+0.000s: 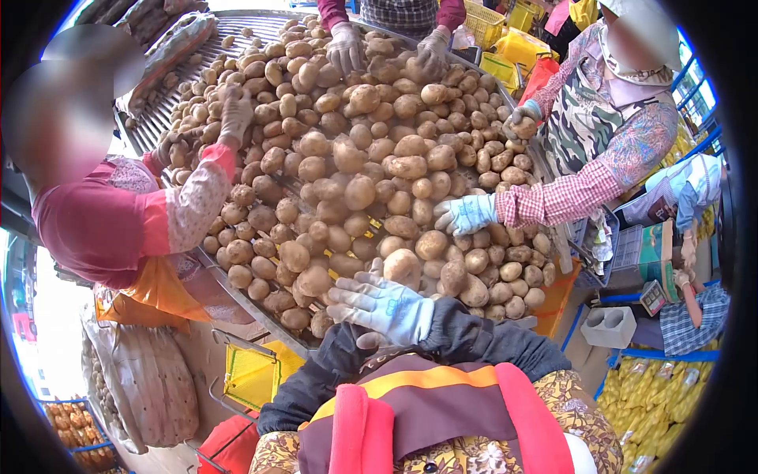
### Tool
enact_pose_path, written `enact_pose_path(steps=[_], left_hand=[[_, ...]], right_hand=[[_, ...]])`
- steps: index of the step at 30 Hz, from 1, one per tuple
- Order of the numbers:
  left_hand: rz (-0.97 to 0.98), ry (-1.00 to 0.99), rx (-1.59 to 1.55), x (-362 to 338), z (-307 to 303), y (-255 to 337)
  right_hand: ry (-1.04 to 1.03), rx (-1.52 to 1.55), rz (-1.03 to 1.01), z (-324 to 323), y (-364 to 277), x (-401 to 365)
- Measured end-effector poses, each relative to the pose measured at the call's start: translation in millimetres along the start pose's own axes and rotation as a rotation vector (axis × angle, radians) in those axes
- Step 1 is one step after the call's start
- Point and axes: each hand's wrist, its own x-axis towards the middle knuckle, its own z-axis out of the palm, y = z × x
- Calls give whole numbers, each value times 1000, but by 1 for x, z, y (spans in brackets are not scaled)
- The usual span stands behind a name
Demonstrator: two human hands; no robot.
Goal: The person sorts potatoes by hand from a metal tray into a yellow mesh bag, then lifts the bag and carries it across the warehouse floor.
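Observation:
A big heap of potatoes point(339, 166) covers the sorting table in front of me. My right hand point(383, 306), in a light blue and white work glove, reaches across my body to the left. Its fingers are stretched out at the near edge of the heap, with nothing seen in its grasp. A large potato point(402, 267) lies just beyond the glove. My left hand point(369, 340) is mostly hidden beneath the right glove and dark sleeve; only a small gloved part shows, so its fingers cannot be read.
Three people stand around the table with gloved hands at the potatoes; the one at right holds a potato point(521, 124). Metal rollers point(237, 30) lie at the far left. A yellow crate point(257, 371) and sack point(150, 387) stand lower left, bagged produce point(659, 403) lower right.

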Motion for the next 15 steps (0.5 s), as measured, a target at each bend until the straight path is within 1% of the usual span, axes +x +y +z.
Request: enact_pose_path(steps=[2, 4, 6, 7, 8, 9, 10, 11, 12, 13, 14, 15], left_hand=[[-6, 5, 52, -1, -1, -1], [-1, 8, 118, -6, 0, -1], [9, 21, 195, -10, 0, -1], [23, 33, 235, -13, 2, -2], [42, 46, 266, -14, -4, -6], [46, 64, 295, -13, -6, -9], [56, 45, 227, -12, -23, -12], [-12, 69, 180, -8, -38, -12], [-78, 94, 135, -6, -40, -6], [-75, 96, 136, -10, -26, -1], [-51, 122, 110, -16, -9, 1], [-28, 148, 82, -20, 2, 2]], right_hand=[[-45, -60, 75, 5, 10, 2], [-37, -61, 94, 3, 17, 6], [-124, -238, 229, -4, 24, 15], [-83, -273, 256, -9, 27, 13], [-85, -274, 257, -11, 36, 10], [-26, -327, 364, -10, 47, 7], [33, -379, 472, -9, 59, 2], [176, -420, 505, -9, 69, -5], [322, -459, 536, -11, 79, -11], [362, -550, 561, -14, 87, -18], [443, -494, 572, -13, 97, -26], [541, -402, 586, -15, 93, -26]])
